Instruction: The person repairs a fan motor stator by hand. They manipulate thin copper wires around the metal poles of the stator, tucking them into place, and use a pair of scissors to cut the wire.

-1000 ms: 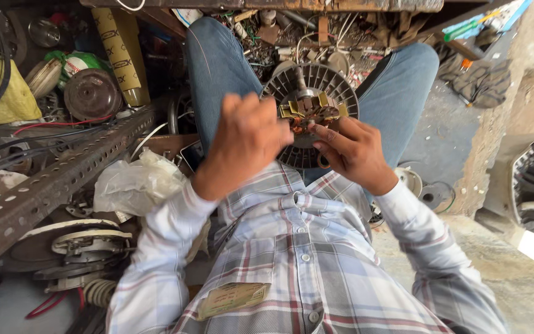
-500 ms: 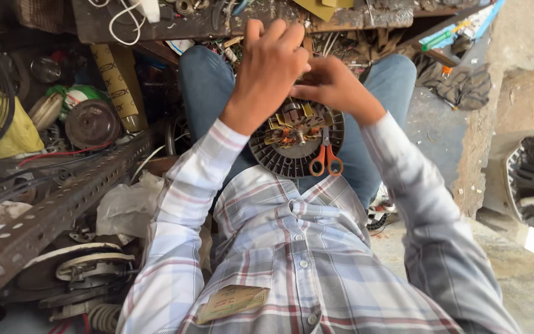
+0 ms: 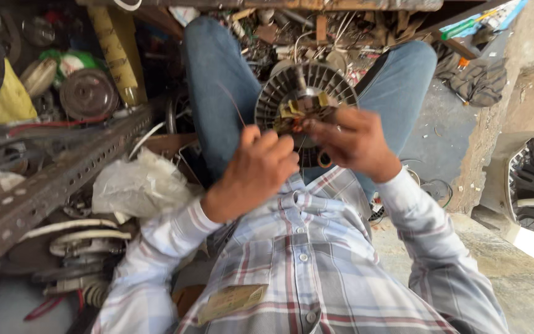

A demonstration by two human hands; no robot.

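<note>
Both hands have dropped from the raised reach of half a second ago, back toward the lap. Now the left hand sits at about seven o'clock from the round finned motor core, fingers curled into a loose fist; a thin strand of wire rises from it toward eleven o'clock, so it seems to be pinching that strand, though the fingertips are hidden. The right hand lies at four o'clock of the core, its fingers pressed against the yellowish paper slips and copper windings at the middle. The core rests on the lap between the two denim knees. Doing this well, I judge, means keeping the core braced with the right hand and drawing the strand straight and evenly, not jerking it against the slots. At nine o'clock runs a slotted metal shelf rail, with a crumpled plastic bag just beside it.
</note>
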